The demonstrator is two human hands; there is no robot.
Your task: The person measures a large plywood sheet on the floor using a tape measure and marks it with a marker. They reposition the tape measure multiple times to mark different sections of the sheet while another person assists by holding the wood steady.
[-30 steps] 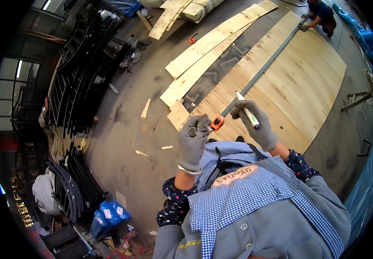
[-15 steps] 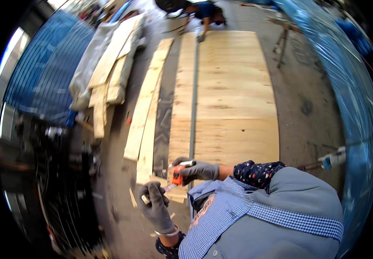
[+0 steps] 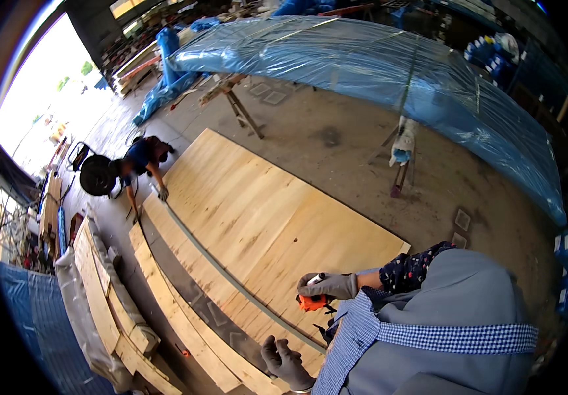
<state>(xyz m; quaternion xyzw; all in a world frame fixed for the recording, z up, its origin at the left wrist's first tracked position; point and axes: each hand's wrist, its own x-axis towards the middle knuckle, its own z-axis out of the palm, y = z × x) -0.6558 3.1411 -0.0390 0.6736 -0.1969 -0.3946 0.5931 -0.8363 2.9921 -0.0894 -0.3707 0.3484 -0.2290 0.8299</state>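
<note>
In a grey work glove, my right hand (image 3: pixel 338 286) is closed around an orange tape measure (image 3: pixel 311 303) and a white marker (image 3: pixel 316 279). My left hand (image 3: pixel 289 366), also gloved, is low in the picture with its fingers loosely bent and apart; nothing shows in it. Both hands are above the near end of a large plywood sheet (image 3: pixel 284 204). A long grey straightedge (image 3: pixel 231 280) lies along the sheet, its near end by my apron. At its far end a co-worker (image 3: pixel 140 158) bends down, one gloved hand on the sheet beside the straightedge.
Narrow wood strips (image 3: pixel 179 313) lie on the floor left of the sheet. Farther left is a plastic-wrapped stack topped with boards (image 3: pixel 96 289). A long blue-wrapped pile (image 3: pixel 363 59) runs along the far right side. A wooden sawhorse (image 3: pixel 243 113) stands beyond the sheet.
My view has swung to the right. The tape blade that stretched between my hands no longer shows. My left hand's fingers have opened, and the small pale thing in them is gone from sight.
</note>
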